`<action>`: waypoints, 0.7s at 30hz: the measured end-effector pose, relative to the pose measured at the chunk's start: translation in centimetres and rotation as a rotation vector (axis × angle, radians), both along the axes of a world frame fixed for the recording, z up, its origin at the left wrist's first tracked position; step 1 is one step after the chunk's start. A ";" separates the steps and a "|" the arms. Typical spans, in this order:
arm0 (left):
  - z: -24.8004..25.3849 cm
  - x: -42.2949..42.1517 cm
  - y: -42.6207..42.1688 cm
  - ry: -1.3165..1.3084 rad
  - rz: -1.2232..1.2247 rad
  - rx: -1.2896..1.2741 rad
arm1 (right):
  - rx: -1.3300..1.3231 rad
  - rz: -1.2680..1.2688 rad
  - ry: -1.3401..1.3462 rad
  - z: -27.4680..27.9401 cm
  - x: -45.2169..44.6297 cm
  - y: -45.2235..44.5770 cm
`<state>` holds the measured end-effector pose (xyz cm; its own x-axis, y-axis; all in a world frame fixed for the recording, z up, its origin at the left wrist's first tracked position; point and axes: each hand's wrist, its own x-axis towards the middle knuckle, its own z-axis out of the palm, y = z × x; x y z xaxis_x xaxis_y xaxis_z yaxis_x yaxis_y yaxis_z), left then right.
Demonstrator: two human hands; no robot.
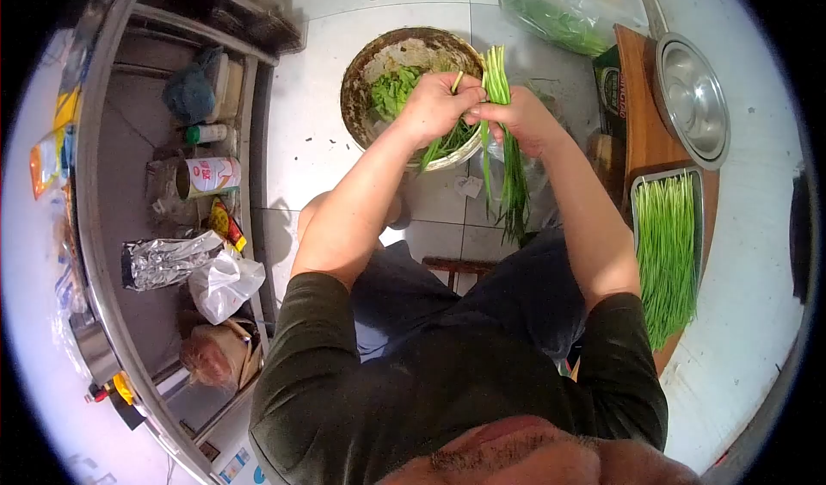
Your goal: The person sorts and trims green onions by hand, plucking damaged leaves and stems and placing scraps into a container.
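Note:
A bunch of long green stalks [514, 175] hangs from my right hand [522, 122], whose fingers are wrapped round it near its pale upper ends. My left hand [439, 106] is closed beside it, thumb and fingers pinched, with a short green piece sticking up from them. The two hands meet at the fingertips over the right part of a round, worn basin [354, 98]. Leafy greens [394, 92] and loose green blades [447, 145] lie in the basin, partly hidden by my left hand.
At the right, a metal tray [699, 194] of long green stalks [664, 261] and a steel bowl [695, 98] rest on a wooden board [638, 80]. A clear bag of greens [559, 12] lies at the top. Left shelves hold a can [211, 177] and a white plastic bag [225, 285].

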<state>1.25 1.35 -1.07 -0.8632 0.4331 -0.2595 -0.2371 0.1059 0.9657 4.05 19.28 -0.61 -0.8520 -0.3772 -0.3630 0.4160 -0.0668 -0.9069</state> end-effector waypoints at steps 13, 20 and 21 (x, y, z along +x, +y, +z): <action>-0.1 -0.3 0.1 0.068 0.148 -0.022 | 0.069 -0.300 0.110 -0.5 0.3 -0.9; -2.1 -2.3 -2.2 0.580 0.182 -0.291 | 0.137 -0.199 0.130 -0.3 0.0 -0.3; -1.5 -2.4 -2.4 0.524 0.250 -0.258 | 0.153 -0.162 0.121 -0.2 0.0 -0.2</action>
